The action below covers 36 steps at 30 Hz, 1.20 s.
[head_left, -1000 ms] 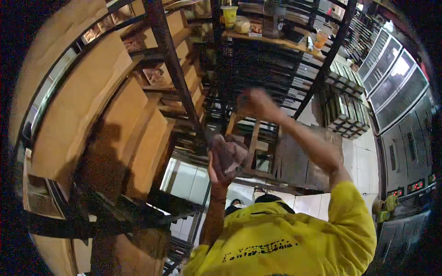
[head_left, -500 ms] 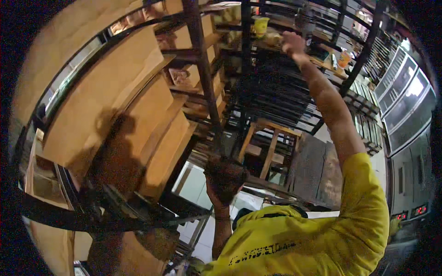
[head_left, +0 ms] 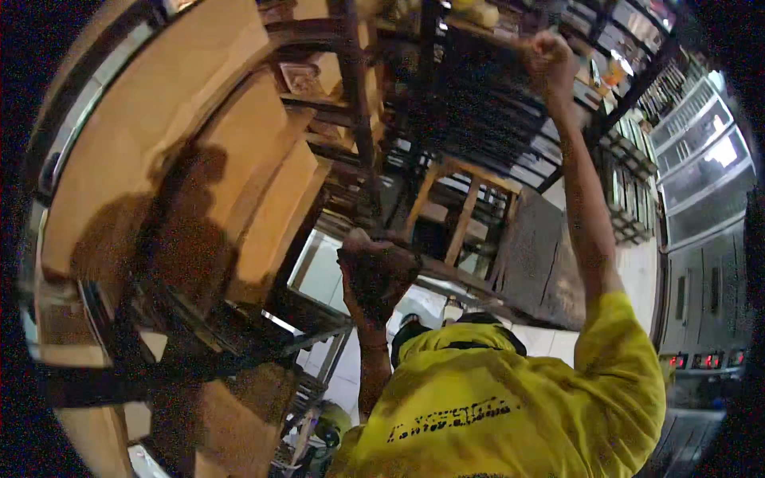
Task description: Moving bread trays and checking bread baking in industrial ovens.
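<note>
Left hand: left hand [head_left: 374,275] raised at chest height, its grip closed round a dark crumpled cloth-like bundle [head_left: 381,267] in front of the dark metal rack.
Right hand: right hand [head_left: 548,57] stretched high, fist closed at the edge of an upper wooden shelf board [head_left: 486,36]; whether it clasps the board or something small there I cannot tell.
Handling: bundle looks soft, light and limp, so it should squash and droop; a full-palm hold round its middle suits it better than a pinch at one corner.
Surroundings: large pale wooden boards [head_left: 183,143] lean at the left; a wooden stool-like frame [head_left: 454,203] stands behind the bundle; stacked flat trays [head_left: 629,191] sit at the right.
Obstacles: black upright rack post [head_left: 358,111] and crossbars crowd the space between both hands; the yellow shirt [head_left: 510,398] fills the lower view.
</note>
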{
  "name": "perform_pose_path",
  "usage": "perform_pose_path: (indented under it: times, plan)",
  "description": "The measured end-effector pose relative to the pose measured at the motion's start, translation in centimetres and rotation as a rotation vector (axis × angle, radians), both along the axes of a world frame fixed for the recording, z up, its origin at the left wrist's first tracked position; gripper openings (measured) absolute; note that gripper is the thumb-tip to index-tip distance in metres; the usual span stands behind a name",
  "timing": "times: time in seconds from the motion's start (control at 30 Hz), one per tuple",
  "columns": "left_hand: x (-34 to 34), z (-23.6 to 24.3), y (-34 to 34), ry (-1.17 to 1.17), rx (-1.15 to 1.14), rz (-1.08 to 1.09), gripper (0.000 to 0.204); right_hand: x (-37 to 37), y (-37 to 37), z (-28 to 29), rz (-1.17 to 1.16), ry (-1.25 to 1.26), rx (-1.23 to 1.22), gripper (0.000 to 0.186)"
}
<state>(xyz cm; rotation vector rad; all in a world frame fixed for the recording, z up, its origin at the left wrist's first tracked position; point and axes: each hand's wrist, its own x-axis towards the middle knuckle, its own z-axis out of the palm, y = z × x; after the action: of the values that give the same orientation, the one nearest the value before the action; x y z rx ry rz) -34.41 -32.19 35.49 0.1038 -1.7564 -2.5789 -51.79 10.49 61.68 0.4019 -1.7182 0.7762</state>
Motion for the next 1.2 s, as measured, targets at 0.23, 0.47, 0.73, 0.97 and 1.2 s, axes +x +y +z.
perform_pose_path:
  times: [0.23, 0.47, 0.73, 0.97, 1.2]
  plan:
    - [-0.2, 0.6, 1.2, -0.410, 0.394, -0.262, 0.054, 33.2, -10.9, -13.3, 0.477, -1.256, -0.633, 0.004]
    - [1.2, 0.4, 14.6, -0.462, 0.558, -1.152, 0.051, 55.2, -16.9, -5.5, 0.562, -0.585, -1.619, 0.011]
    - [23.2, 3.1, 32.9, -0.578, 0.052, -1.568, 0.052, 75.6, -19.4, -0.8, 0.202, 0.200, -1.520, 0.012]
    - [45.9, 4.8, 43.4, -0.774, 0.371, -2.161, 0.052, 86.1, -22.4, -0.3, -0.031, 0.357, -1.046, 0.019]
    - [45.9, 6.0, 41.9, -0.905, 0.440, -2.162, 0.052, 76.6, -22.9, 1.4, -0.599, 0.413, -0.745, 0.014]
